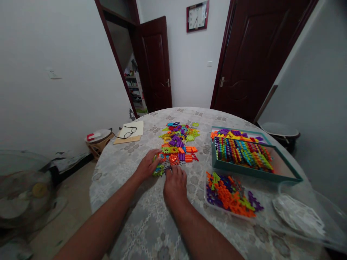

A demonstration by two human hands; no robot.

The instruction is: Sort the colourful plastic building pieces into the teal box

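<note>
A pile of colourful plastic building pieces [179, 139] lies in the middle of the table, in green, orange, purple, yellow and blue. At its near left edge is my left hand [148, 165], thumb and fingers closed around a green plastic building piece [155, 157]. More green pieces [158, 171] lie just beside the thumb. My right hand [175, 182] rests at the near edge of the pile with its fingers bent down and together. Whatever is under those fingertips is hidden. Orange ridged pieces [189, 158] and purple ones lie just beyond it.
A green box [257, 175] at right holds rows of sorted pieces. Nearer stands a clear tray [230, 213] of orange, purple and green pieces. A clear bag [300, 213] with white items lies at far right. Glasses [130, 132] lie on papers [138, 126] at left.
</note>
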